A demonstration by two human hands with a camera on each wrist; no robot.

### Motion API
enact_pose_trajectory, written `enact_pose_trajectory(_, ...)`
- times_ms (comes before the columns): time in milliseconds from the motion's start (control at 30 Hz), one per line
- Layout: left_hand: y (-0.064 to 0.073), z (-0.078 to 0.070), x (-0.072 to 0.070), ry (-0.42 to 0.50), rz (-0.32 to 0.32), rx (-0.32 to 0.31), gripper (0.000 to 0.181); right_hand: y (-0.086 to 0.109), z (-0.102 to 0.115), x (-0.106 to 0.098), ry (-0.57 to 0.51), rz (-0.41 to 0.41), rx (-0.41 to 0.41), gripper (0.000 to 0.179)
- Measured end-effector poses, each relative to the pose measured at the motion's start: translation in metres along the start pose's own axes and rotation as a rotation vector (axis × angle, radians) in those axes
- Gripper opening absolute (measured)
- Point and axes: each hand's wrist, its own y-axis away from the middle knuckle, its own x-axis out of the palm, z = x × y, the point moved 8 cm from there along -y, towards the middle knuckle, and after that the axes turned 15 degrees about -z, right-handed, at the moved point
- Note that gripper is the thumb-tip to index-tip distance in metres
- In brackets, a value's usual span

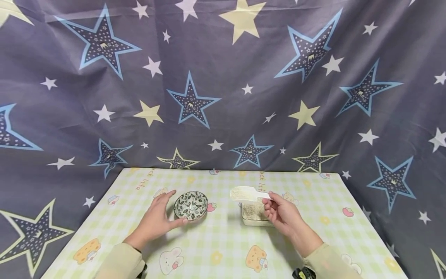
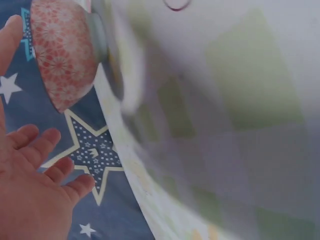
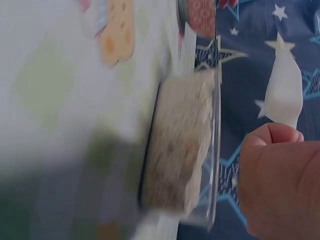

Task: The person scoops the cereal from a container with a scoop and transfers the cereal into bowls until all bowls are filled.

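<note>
My right hand (image 1: 283, 215) grips the handle of a white scoop (image 1: 240, 193), which carries a layer of pale grains. The scoop is above the far left part of a clear rectangular container (image 1: 256, 222), filled with pale grains (image 3: 177, 145). To the left stands a small round bowl (image 1: 191, 205), patterned with dark leaves inside and red with pale flowers (image 2: 65, 55) outside. My left hand (image 1: 158, 217) is spread at the bowl's left side, thumb in front and fingers behind. The left wrist view shows a gap between these fingers and the bowl.
A table with a pale green checked cloth (image 1: 216, 236), printed with cartoon figures, bears the bowl and container. Behind it and at both sides hangs a dark curtain (image 1: 223, 128) with stars. The bowl and container stand apart, with cloth between them.
</note>
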Motion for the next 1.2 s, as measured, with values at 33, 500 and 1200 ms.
enact_pose_trajectory(33,0.000,0.000,0.001,0.007,0.004,-0.003,0.118,0.000,-0.002,0.006,0.008,0.005,0.000,0.016)
enact_pose_trajectory(500,0.003,-0.002,0.012,0.030,0.005,0.004,0.114,-0.006,-0.037,0.080,0.158,0.034,-0.062,0.026)
enact_pose_trajectory(1200,-0.002,-0.006,0.018,-0.001,0.041,-0.004,0.115,-0.007,-0.037,0.122,0.329,-0.044,-0.315,0.029)
